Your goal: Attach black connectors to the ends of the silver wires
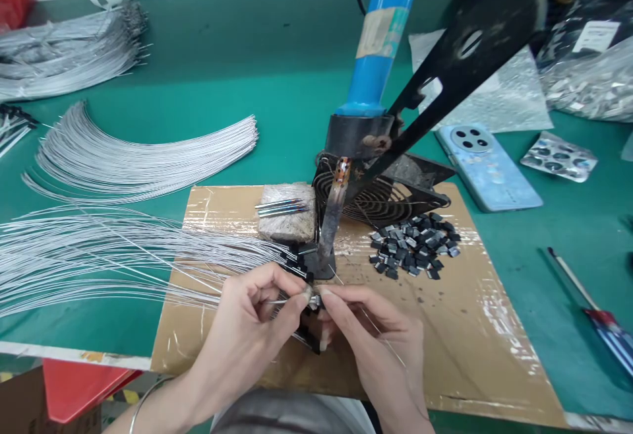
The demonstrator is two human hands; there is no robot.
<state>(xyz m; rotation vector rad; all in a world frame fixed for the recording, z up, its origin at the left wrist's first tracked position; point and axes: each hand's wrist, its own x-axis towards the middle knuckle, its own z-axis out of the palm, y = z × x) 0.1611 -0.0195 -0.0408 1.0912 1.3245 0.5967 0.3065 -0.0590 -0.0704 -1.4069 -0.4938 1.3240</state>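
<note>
My left hand (257, 322) is closed in a pinch on the end of a thin white wire, just below the soldering iron's tip. My right hand (383, 335) pinches a small connector (315, 301) against that wire end; the fingertips hide most of it. A thin strand of solder wire (395, 353) runs through the right hand. Above the fingers points the soldering iron (330, 223), fixed in a stand with a blue handle. White wires (212, 243) with black connector ends lie left of my hands. To the right sits a pile of small black connectors (415, 243).
Cardboard (469, 335) covers the front of the green table. A black fan (380, 196) and a block with metal tips (287, 223) stand behind my hands. Another wire bundle (148, 157) lies left. A blue phone (487, 167) and a pen-like tool (588, 302) lie right.
</note>
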